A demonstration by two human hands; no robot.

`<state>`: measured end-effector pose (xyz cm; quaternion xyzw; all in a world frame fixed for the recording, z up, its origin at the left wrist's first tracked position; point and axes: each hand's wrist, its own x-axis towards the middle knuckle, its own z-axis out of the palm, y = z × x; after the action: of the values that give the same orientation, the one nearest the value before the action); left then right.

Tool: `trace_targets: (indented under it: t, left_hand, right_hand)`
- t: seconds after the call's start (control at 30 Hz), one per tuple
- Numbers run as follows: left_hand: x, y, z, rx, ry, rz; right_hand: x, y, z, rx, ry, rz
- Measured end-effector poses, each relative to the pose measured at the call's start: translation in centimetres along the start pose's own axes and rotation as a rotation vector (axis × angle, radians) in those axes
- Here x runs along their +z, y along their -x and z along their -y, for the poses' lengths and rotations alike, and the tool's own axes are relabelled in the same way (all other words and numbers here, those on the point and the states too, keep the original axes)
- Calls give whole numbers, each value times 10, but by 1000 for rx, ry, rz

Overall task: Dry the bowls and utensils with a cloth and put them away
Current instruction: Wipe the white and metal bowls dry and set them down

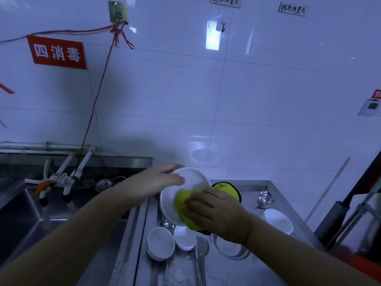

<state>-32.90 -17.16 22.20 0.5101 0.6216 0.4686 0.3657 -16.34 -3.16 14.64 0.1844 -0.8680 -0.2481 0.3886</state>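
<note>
My left hand (158, 181) grips the upper rim of a white bowl (192, 181), tilted and held above the steel counter. My right hand (218, 215) presses a yellow-green cloth (182, 200) into the bowl's inside. Below them on the counter (284, 205) lie two white bowls, one on its side (159, 242) and a second white bowl (184, 237) next to it. Another white bowl (277, 220) rests to the right. A steel bowl (231, 247) sits under my right wrist. Shiny metal ladles (265, 198) and chopsticks (201, 263) lie among them.
A deep steel sink (26, 215) with white taps (66, 176) lies to the left, with small metal bowls (104, 184) on its back ledge. A tiled wall (257, 100) with hooks and a red sign (58, 52) stands behind. Dark pipes (350, 205) are at the right edge.
</note>
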Motion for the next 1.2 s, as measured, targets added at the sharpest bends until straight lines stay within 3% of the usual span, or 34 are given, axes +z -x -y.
trace_targets:
  t: [0.13,0.23,0.37,0.53,0.67,0.8,0.93,1.0,1.13,1.2]
  left_hand:
    - [39,-5,20,157,193,-446]
    - [56,-8,27,224,333,-558]
    - [41,-6,23,263,246,-409]
    - [12,-6,7,126,-50,-152]
    - [6,-8,1,80,-21,-47]
    - [19,-11,3,188,-129,-199]
    - [29,-12,3,248,-13,-267]
    - [27,-11,4,250,-97,-218]
    - [14,-6,-15,150,-311,53]
    - [9,-7,-24,128,-301,97]
  right_hand:
    - [10,-16,16,386,89,-138]
    - [18,-25,33,493,81,-212]
    - [11,-11,25,323,37,-166]
    - [-4,0,-3,12,16,-18]
    - [-7,-10,5,53,-9,-45]
    - [2,-9,25,174,54,4]
    - [3,-9,44,328,21,-86]
    - [-5,-5,33,259,7,-86]
    - [-16,7,-1,-61,3,41]
    - [-16,8,-11,-99,23,71]
